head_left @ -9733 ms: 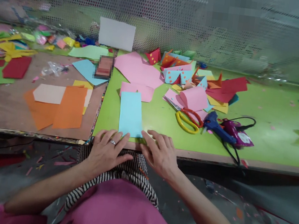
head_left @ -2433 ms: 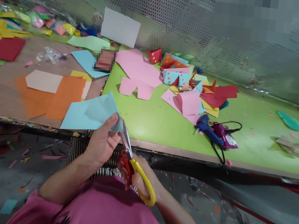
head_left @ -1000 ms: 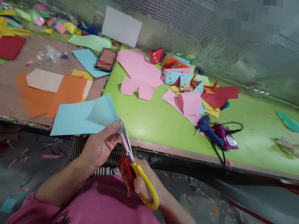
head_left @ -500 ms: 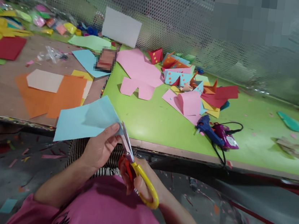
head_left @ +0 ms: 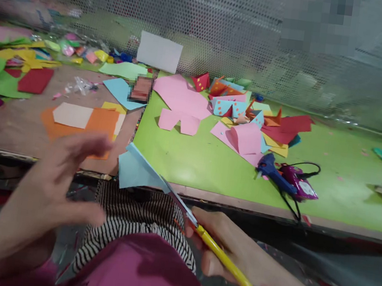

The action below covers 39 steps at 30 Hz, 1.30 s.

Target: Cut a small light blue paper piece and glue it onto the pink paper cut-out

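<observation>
Gripping scissors: right hand, fingers curled round handle. Blades at right end of blue paper, by bench edge. Left hand blurred, wide open, holding nothing.

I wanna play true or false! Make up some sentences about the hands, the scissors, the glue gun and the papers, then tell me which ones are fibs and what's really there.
1. The right hand holds the scissors. True.
2. The left hand is gripping the light blue paper by the scissor blades. False: that hand is open and apart from the paper.
3. The glue gun is bright yellow. False: it is dark blue.
4. The white sheet stands up in front of the perforated metal screen. True.
5. The notched pink paper lies on the brown side of the table. False: it is on the green tabletop.
</observation>
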Each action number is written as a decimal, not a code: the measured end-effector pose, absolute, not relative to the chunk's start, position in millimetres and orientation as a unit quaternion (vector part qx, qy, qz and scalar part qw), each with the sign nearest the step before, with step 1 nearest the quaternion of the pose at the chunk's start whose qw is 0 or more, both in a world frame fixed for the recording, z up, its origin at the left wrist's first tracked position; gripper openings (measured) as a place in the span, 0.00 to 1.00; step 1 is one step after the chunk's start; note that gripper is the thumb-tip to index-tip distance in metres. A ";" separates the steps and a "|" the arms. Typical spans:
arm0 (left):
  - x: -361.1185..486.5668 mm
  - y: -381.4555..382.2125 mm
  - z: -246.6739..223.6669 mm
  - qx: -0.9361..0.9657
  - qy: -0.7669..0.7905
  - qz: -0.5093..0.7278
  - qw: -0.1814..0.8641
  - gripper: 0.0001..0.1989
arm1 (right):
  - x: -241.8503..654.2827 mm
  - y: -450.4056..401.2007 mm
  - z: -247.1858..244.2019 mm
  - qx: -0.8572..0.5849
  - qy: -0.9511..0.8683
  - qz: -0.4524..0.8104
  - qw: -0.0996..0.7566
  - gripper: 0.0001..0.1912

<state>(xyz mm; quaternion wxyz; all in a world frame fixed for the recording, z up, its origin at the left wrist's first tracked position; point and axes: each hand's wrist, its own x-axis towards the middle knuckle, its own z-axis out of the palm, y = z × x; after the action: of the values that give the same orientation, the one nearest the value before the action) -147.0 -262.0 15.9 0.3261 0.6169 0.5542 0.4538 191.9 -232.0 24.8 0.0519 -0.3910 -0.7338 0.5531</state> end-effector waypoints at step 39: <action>-112.6 -190.0 44.5 0.648 0.461 0.296 0.530 0.08 | 197.9 -221.9 55.1 -0.335 -0.726 0.599 -0.029 0.35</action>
<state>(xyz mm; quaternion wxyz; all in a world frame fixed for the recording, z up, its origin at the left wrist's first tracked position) -112.6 -190.0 44.5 0.5301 0.6475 0.4606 0.2960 197.9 -221.9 55.1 -0.0293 -0.3355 -0.7262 0.5993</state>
